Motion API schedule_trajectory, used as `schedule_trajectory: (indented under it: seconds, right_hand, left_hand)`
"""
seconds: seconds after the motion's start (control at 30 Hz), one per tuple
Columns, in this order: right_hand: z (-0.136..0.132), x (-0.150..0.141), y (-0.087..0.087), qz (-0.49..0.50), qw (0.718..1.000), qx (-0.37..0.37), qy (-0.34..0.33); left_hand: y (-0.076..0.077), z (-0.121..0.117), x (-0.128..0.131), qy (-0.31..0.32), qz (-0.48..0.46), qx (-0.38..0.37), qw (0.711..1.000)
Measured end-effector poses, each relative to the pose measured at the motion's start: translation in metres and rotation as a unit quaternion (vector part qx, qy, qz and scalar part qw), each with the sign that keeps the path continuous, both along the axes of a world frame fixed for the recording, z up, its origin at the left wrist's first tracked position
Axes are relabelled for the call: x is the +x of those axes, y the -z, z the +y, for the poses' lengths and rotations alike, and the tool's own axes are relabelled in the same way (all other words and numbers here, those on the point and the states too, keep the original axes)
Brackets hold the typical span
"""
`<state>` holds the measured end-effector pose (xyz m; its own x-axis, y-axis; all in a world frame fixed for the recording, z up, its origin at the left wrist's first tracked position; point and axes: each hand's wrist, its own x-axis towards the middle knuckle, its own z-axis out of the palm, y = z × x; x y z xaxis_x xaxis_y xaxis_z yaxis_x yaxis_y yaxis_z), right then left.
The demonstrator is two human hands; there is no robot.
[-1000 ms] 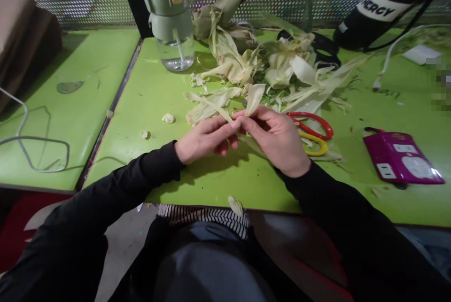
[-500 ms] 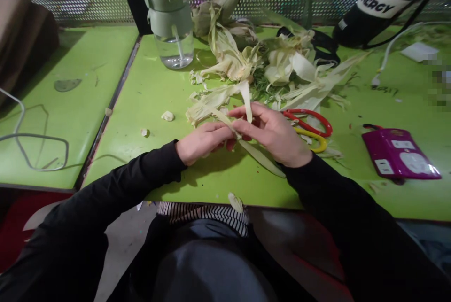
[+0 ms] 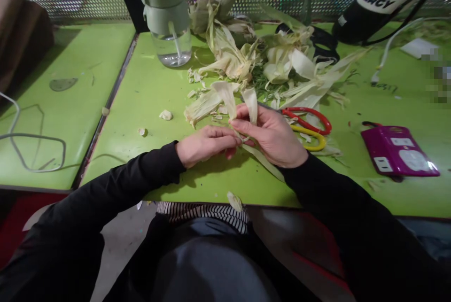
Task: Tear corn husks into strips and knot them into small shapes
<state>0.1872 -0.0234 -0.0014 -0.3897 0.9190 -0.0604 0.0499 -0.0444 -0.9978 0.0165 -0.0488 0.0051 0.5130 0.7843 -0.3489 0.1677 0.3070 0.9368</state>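
Observation:
Pale corn husk strips (image 3: 227, 97) stick up from between the fingers of my right hand (image 3: 275, 135), which is closed around them. Another strip (image 3: 264, 162) hangs from the same bunch toward the table's front edge. My left hand (image 3: 211, 144) meets the right one, its fingertips pinched on the lower part of the bunch. Part of the bunch is hidden behind the fingers. Scissors (image 3: 310, 128) with red and yellow handles lie just right of my right hand. A loose husk piece (image 3: 202, 107) rests behind my left hand.
Piled husks (image 3: 232, 53) cover the back of the green table (image 3: 123, 119). A clear bottle (image 3: 172, 34) stands left of them, a dark bottle (image 3: 373, 6) at back right. A purple socket box (image 3: 400, 151) is on the right; a cable (image 3: 31, 135) lies left.
The upper husk strip beside my right thumb now stands upright, where it lay slanted across the left fingers. My left fingertips have shifted slightly right and down along the bunch.

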Motion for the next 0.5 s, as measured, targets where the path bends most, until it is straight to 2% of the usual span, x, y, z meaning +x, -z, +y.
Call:
schedule_trajectory:
  seconds: [0.1,0.17,0.2,0.27,0.3,0.33,0.4,0.5]
  right_hand:
    - [0.001,0.003,-0.003,-0.049,0.999,0.013,-0.017]
    - [0.001,0.006,-0.007,-0.095,0.991,0.082,0.033]
    - [0.001,0.007,-0.009,-0.118,0.979,0.145,0.084]
    - [-0.001,0.008,-0.012,-0.155,0.926,0.289,0.185]
    - [-0.003,0.007,-0.012,-0.171,0.901,0.344,0.200]
    - [-0.005,0.006,-0.011,-0.188,0.889,0.377,0.179]
    - [-0.009,0.001,-0.007,-0.252,0.892,0.373,0.040]
    - [-0.012,-0.005,0.001,-0.297,0.895,0.334,-0.014]
  left_hand:
    - [-0.001,-0.002,0.002,-0.022,-0.038,-0.029,0.999]
    - [-0.001,-0.001,0.004,-0.065,-0.080,-0.055,0.993]
    - [0.000,0.001,0.004,-0.101,-0.104,-0.064,0.987]
    - [0.002,0.006,0.005,-0.189,-0.153,-0.079,0.967]
    - [0.003,0.009,0.005,-0.235,-0.181,-0.087,0.951]
    - [0.005,0.011,0.006,-0.271,-0.208,-0.088,0.936]
    - [0.008,0.014,0.006,-0.299,-0.250,-0.090,0.917]
    - [0.012,0.011,0.006,-0.258,-0.276,-0.077,0.922]
